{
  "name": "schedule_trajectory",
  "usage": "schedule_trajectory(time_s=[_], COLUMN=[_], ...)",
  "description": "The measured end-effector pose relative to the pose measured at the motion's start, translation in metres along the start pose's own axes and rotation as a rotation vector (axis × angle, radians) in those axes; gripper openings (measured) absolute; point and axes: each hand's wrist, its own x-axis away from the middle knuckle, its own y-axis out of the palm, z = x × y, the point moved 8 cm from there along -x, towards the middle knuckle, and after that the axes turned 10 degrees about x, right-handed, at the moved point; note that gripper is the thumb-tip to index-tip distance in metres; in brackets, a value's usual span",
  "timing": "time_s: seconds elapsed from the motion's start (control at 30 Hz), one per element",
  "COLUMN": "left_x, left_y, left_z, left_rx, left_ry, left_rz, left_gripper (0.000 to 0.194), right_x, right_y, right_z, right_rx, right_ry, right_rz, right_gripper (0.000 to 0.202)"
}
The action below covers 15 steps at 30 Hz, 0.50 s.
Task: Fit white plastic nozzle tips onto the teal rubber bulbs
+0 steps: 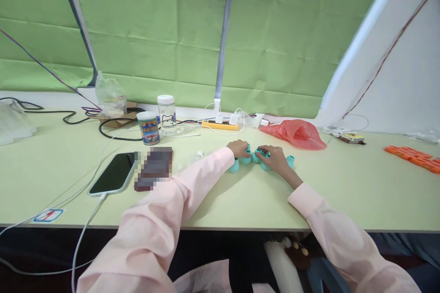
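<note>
Several small teal pieces with round bodies and open necks stand close together on the pale green table (227, 206). My left hand (238, 148) reaches in from the left, its fingers bent and pressed against a teal piece (246, 157). From the right, my right hand (275, 157) has its thumb and fingers closed around the top of another teal piece (255, 156). One teal piece (234, 166) is just below my left hand, and another (290, 161) stands to the right of my right hand. My fingers partly cover the middle of the group.
A red plastic bag (297, 133) and a yellow power strip (220, 125) lie behind my hands. To the left are a phone (114, 173) on a white cable, a dark red object (154, 168), a patterned cup (149, 128) and a jar (167, 114). Orange pieces (414, 158) lie far right.
</note>
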Motion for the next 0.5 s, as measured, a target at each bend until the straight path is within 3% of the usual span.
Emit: schedule_trajectory(time_s=[0.1,0.23,0.37,0.5], left_x=[0.002,0.0,-0.012,-0.024], left_y=[-0.004,-0.02,-0.017,-0.008], left_z=[-0.001,-0.006,-0.009,-0.009], left_rx=[0.016,0.081,0.14,0.228], left_ry=[0.007,-0.014,-0.078,-0.126], left_rz=[0.016,0.15,0.128,0.09], left_gripper=[0.046,0.041,0.039,0.035], right_x=[-0.001,-0.003,-0.003,-0.002], right_y=[-0.008,-0.028,-0.025,-0.015], right_z=[0.004,0.028,0.052,0.059], right_rx=[-0.006,0.052,0.065,0.015], right_ry=[0.016,0.133,0.206,0.22], right_rz=[0.069,0.248,0.197,0.12], right_gripper=[0.029,0.028,0.029,0.027])
